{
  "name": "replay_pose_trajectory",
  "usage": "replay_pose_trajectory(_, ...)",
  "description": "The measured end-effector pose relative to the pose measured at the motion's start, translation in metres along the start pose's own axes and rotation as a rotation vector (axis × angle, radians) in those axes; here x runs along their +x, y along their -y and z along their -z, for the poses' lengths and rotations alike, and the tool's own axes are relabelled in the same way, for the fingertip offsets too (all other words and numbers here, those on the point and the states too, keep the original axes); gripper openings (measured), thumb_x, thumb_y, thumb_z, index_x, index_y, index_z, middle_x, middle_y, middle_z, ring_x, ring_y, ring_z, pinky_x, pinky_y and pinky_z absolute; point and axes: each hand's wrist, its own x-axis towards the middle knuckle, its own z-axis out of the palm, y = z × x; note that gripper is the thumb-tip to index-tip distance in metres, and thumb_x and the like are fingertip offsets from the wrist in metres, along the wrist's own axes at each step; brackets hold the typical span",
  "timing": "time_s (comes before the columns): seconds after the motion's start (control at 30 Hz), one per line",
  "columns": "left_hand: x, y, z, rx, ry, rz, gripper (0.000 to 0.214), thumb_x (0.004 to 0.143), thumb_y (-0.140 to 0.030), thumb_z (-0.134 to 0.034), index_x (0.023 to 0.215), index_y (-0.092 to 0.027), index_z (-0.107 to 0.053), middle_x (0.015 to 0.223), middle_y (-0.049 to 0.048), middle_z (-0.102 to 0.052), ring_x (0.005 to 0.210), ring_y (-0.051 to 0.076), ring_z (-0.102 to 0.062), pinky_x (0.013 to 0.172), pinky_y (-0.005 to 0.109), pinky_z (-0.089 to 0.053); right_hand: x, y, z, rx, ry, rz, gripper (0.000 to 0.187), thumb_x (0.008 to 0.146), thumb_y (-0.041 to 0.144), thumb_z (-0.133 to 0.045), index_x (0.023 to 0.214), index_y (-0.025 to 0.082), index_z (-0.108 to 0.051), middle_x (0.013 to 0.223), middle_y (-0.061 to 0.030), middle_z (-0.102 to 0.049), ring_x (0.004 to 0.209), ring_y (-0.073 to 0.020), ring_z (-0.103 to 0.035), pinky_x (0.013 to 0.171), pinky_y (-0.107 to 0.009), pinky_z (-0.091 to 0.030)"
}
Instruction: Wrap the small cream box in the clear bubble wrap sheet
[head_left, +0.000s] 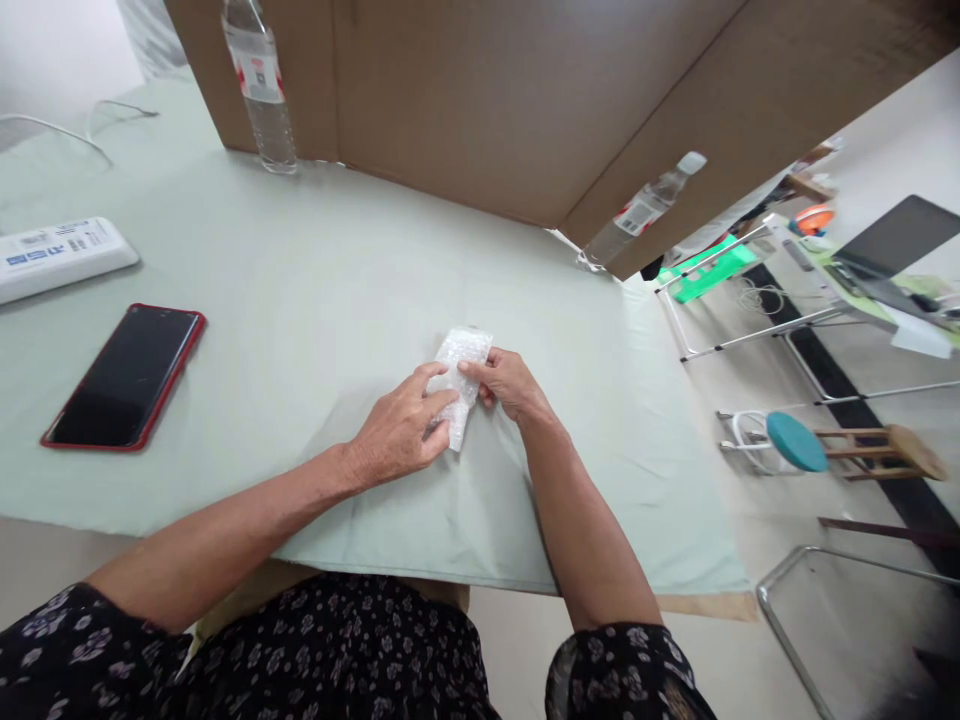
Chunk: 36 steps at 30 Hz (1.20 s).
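Head view: left hand (401, 432) and right hand (504, 383) pinch bubble wrap (461, 385) mid-desk (300, 300), partly folded; phone (127, 375) near left edge.

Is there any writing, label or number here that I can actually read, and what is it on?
Nothing can be read.
Flat white box at the left edge of the table: blue print, too blurred.
Clear plastic bottle by the brown cardboard: red and white label, too small.
Tilted clear bottle further right: label blurred.
Red-cased phone: dark screen, no text.
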Motion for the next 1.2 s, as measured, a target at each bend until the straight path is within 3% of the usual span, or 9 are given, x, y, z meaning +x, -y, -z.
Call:
replay_pose_trajectory(0.17, 0.002, 0.002, 0.001, 0.013, 0.043, -0.082, 0.032, 0.091, -0.017, -0.051, 0.119, -0.016, -0.066, 0.127, 0.0133, -0.067, 0.103, 0.025, -0.067, 0.088, 0.039, -0.058, 0.0, -0.004, -0.009, 0.033, -0.073, 0.145, 0.042, 0.061, 0.053, -0.084, 0.06, 0.018, -0.06, 0.046, 0.0064, -0.049, 0.042, -0.0071, -0.04, 0.039, -0.022, -0.031)
replay_pose_trajectory(0.33, 0.002, 0.003, -0.001, -0.063, 0.027, 0.022, 0.031, 0.087, -0.018, -0.054, 0.116, -0.018, -0.066, 0.117, 0.0107, -0.067, 0.1, 0.023, -0.067, 0.084, 0.036, -0.058, -0.021, -0.001, -0.012, 0.057, -0.07, 0.361, 0.028, 0.074, 0.045, -0.081, 0.083, 0.019, -0.077, 0.085, -0.0012, -0.072, 0.078, -0.0163, -0.064, 0.072, -0.029, -0.051)
replay_pose_trajectory(0.5, 0.002, 0.008, -0.003, -0.109, -0.113, 0.203, 0.053, 0.075, -0.028, -0.069, 0.125, -0.018, -0.055, 0.122, 0.0119, -0.06, 0.109, 0.025, -0.061, 0.09, 0.038, -0.056, -0.053, -0.002, -0.013, -0.161, 0.032, 0.58, 0.02, 0.088, 0.043, -0.072, 0.086, 0.024, -0.079, 0.099, -0.0044, -0.075, 0.096, -0.0198, -0.069, 0.089, -0.034, -0.053)
replay_pose_trajectory(0.6, 0.004, 0.014, -0.001, -0.21, -0.073, 0.189, 0.067, 0.072, -0.028, -0.073, 0.134, -0.017, -0.049, 0.133, 0.0156, -0.055, 0.125, 0.029, -0.054, 0.103, 0.045, -0.05, -0.069, -0.005, -0.013, -0.358, 0.057, 0.671, 0.019, 0.095, 0.037, -0.064, 0.096, 0.028, -0.08, 0.108, -0.0052, -0.075, 0.103, -0.02, -0.07, 0.095, -0.037, -0.053)
replay_pose_trajectory(0.73, 0.007, 0.018, 0.006, -0.363, 0.119, 0.187, 0.037, 0.076, -0.019, -0.064, 0.113, -0.019, -0.061, 0.14, 0.015, -0.053, 0.133, 0.028, -0.051, 0.104, 0.043, -0.049, -0.084, -0.012, -0.011, -0.595, 0.091, 0.807, 0.028, 0.094, 0.033, -0.063, 0.121, 0.031, -0.072, 0.126, -0.0068, -0.071, 0.118, -0.0239, -0.065, 0.103, -0.045, -0.051)
replay_pose_trajectory(0.83, 0.008, 0.02, 0.007, -0.44, 0.141, 0.225, 0.021, 0.073, -0.016, -0.062, 0.094, -0.019, -0.062, 0.131, 0.0116, -0.06, 0.123, 0.026, -0.058, 0.1, 0.042, -0.05, -0.087, -0.025, -0.015, -0.746, 0.074, 0.895, 0.049, 0.089, 0.035, -0.07, 0.137, 0.027, -0.061, 0.138, -0.0118, -0.064, 0.129, -0.0291, -0.059, 0.107, -0.051, -0.049)
replay_pose_trajectory(0.9, 0.009, 0.021, 0.006, -0.467, 0.139, 0.236, 0.019, 0.072, -0.02, -0.064, 0.091, -0.019, -0.062, 0.124, 0.0105, -0.064, 0.116, 0.025, -0.061, 0.1, 0.042, -0.05, -0.084, -0.032, -0.02, -0.768, -0.011, 0.924, 0.046, 0.09, 0.027, -0.065, 0.136, 0.025, -0.061, 0.136, -0.0133, -0.065, 0.127, -0.0288, -0.06, 0.106, -0.05, -0.049)
replay_pose_trajectory(1.03, 0.013, 0.02, 0.013, -0.523, 0.12, 0.255, 0.028, 0.078, -0.035, -0.063, 0.1, -0.019, -0.064, 0.128, 0.0116, -0.063, 0.116, 0.025, -0.061, 0.1, 0.04, -0.049, -0.07, -0.031, -0.024, -0.495, -0.093, 0.752, 0.031, 0.087, 0.027, -0.067, 0.118, 0.024, -0.07, 0.123, -0.0111, -0.071, 0.114, -0.0261, -0.065, 0.1, -0.044, -0.052)
replay_pose_trajectory(1.2, 0.014, 0.019, 0.026, -0.552, 0.276, 0.321, 0.038, 0.078, -0.046, -0.067, 0.104, -0.018, -0.065, 0.105, 0.0068, -0.067, 0.089, 0.02, -0.062, 0.077, 0.031, -0.049, -0.056, -0.016, -0.021, 0.014, 0.116, 0.212, 0.036, 0.078, 0.052, -0.076, 0.093, 0.019, -0.074, 0.084, -0.0034, -0.072, 0.075, -0.018, -0.064, 0.07, -0.032, -0.054)
